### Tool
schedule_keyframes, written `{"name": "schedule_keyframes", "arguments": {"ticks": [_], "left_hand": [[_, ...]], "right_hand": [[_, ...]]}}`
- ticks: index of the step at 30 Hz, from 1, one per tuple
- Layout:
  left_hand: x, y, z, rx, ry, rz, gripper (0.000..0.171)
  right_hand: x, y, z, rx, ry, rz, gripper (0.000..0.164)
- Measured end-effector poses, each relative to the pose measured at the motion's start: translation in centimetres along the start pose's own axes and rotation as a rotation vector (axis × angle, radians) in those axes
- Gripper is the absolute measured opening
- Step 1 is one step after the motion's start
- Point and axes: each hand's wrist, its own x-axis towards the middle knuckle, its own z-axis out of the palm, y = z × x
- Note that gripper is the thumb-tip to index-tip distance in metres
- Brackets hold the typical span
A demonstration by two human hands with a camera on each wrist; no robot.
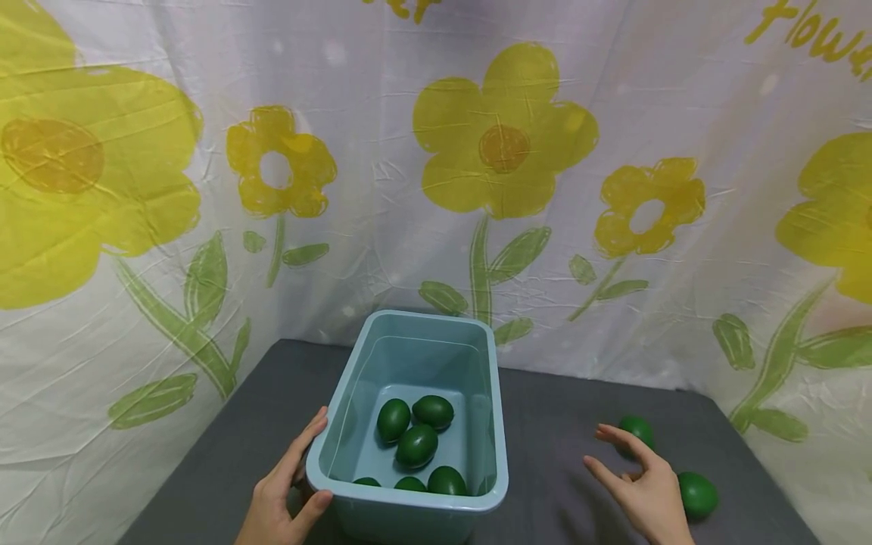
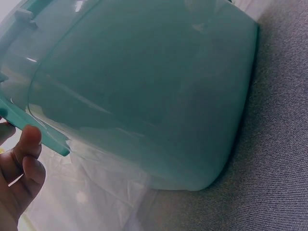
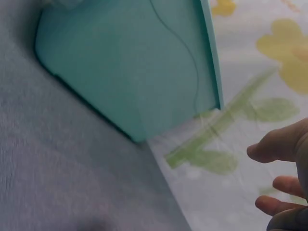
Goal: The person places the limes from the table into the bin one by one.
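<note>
A light blue plastic bin (image 1: 500, 431) stands upright on the table, with several glossy dark green limes (image 1: 417, 446) on its floor. My left hand (image 1: 282, 484) holds the bin's near left corner, its thumb at the front rim and fingers along the left side. In the left wrist view, bent fingers (image 2: 32, 139) show at the rim beside the bin's outer wall (image 2: 144, 96). To the right of the bin, my right hand (image 1: 643, 488) hovers with thumb and fingers spread, nothing between them. Two more limes lie near it: one (image 1: 637, 433) behind its fingers, another (image 1: 698, 496) right of it.
Dark grey cloth covers the table (image 1: 545, 424). A white curtain (image 1: 381, 227) printed with yellow flowers hangs behind and along both sides. The bin's far end stands close to the curtain at the table's back edge.
</note>
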Motion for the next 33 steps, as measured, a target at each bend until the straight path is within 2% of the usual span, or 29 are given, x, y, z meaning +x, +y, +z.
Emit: {"name": "schedule_keyframes", "arguments": {"ticks": [8,12,18,20,25,33], "left_hand": [[-0.1,-0.1,0.1,-0.005,0.003,-0.020,0.080],[0.0,0.0,0.1,0.001,0.001,-0.015,0.079],[0.1,0.2,0.0,-0.006,0.006,-0.009,0.078],[0.1,0.3,0.0,-0.011,0.007,-0.005,0.079],[0.0,0.4,0.0,-0.022,0.021,0.015,0.078],[0.0,0.1,0.0,-0.014,0.003,0.001,0.080]], "right_hand": [[0.6,2.0,-1.6,-0.102,0.073,0.115,0.070],[0.8,3.2,-2.0,-0.205,0.149,0.080,0.067],[1.2,4.9,-2.1,-0.357,0.271,-0.025,0.065],[1.4,5.3,-2.2,-0.381,0.274,-0.021,0.067],[1.8,6.2,-3.0,-0.434,0.229,0.050,0.074],[2.1,8.1,-4.0,-0.526,0.202,0.113,0.086]]}}
